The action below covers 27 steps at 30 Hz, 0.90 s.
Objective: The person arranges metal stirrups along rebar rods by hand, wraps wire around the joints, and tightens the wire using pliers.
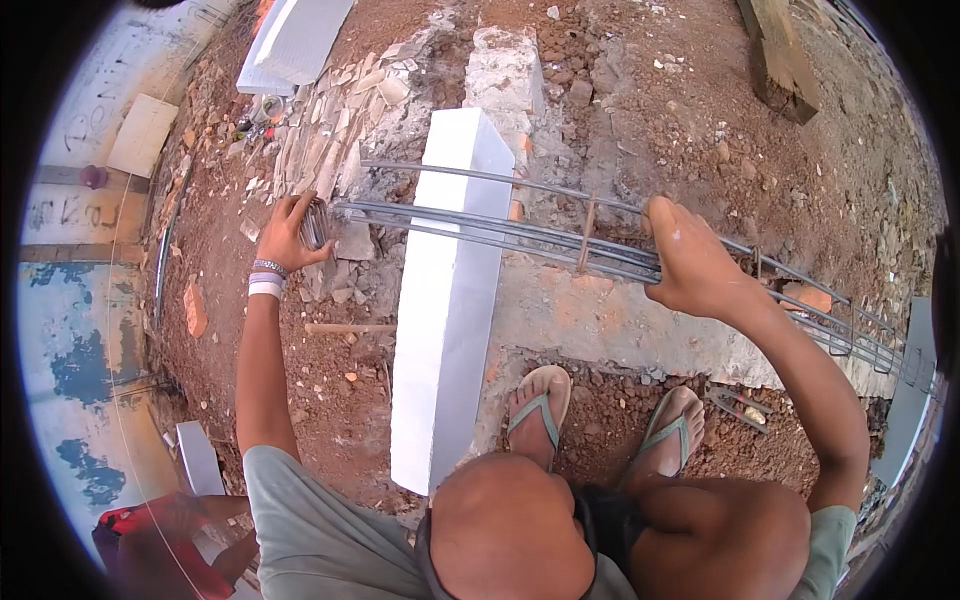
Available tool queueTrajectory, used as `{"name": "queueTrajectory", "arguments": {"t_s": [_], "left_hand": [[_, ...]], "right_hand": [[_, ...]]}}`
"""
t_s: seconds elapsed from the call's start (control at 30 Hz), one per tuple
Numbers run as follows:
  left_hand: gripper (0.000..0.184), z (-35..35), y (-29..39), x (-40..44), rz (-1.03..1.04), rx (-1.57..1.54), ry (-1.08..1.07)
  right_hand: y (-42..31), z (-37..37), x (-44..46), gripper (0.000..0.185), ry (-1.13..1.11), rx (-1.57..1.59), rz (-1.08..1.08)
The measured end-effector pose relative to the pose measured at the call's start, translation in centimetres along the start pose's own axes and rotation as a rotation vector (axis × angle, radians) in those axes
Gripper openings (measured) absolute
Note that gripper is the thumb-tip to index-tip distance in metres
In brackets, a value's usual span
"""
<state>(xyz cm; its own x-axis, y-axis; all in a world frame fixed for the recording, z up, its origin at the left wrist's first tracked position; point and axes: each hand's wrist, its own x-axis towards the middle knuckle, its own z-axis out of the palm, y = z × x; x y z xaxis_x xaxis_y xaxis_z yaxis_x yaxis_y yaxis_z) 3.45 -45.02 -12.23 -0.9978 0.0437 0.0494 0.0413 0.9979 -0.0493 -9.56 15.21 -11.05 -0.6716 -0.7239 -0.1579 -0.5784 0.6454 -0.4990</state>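
Observation:
My left hand is closed around a small stack of bent metal stirrups, close to the left ends of the long steel bars. My right hand grips the rebar cage, its fingers wrapped over the bars and partly hidden. A rusty stirrup stands around the bars just left of that hand. Under the bars lies a long white foam block, which props up their left part. The cage runs off to the right, where more stirrups encircle it.
Pliers lie by my right foot. A concrete footing strip passes under the cage. Broken tile pieces, another white foam piece and a wooden beam lie farther off. A person in red is at lower left.

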Motion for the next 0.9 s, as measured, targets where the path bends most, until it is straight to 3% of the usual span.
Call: {"name": "queueTrajectory", "arguments": {"t_s": [0.17, 0.27, 0.33, 0.4, 0.5, 0.6, 0.67, 0.8, 0.9], "left_hand": [[0.093, -3.4, 1.9, -0.9, 0.054, -0.035, 0.214], [0.091, -7.1, 7.0, -0.5, 0.204, -0.032, 0.258], [0.090, -9.2, 10.7, 0.4, 0.338, -0.027, 0.237], [0.088, -10.8, 15.0, 1.4, 0.479, -0.028, 0.241], [0.084, -12.8, 22.6, 2.6, 0.657, -0.128, 0.249], [0.084, -13.6, 29.8, 3.0, 0.809, -0.305, 0.140], [0.071, -13.9, 34.8, 3.9, 1.016, -0.356, 0.074], [0.063, -10.7, 42.1, 5.3, 1.336, -0.471, -0.157], [0.069, -8.3, 46.4, 6.6, 1.533, -0.505, -0.300]], "right_hand": [[1.5, 2.9, -0.1, 0.058, 0.052, 0.013, -0.002], [1.9, 3.4, -0.6, 0.066, 0.117, 0.055, -0.053], [1.9, 3.8, -1.3, 0.069, 0.357, -0.006, -0.192], [-0.4, 3.1, -2.9, 0.060, 0.606, -0.009, -0.191], [-2.4, 2.5, -7.2, 0.038, 0.652, 0.190, -0.271], [-1.4, 4.7, -12.1, 0.030, 0.700, 0.363, -0.204], [0.4, 6.6, -15.7, 0.033, 0.680, 0.374, -0.100], [2.4, 10.4, -23.0, 0.033, 0.752, 0.507, 0.210], [2.5, 12.5, -27.7, 0.038, 0.751, 0.755, 0.695]]}}
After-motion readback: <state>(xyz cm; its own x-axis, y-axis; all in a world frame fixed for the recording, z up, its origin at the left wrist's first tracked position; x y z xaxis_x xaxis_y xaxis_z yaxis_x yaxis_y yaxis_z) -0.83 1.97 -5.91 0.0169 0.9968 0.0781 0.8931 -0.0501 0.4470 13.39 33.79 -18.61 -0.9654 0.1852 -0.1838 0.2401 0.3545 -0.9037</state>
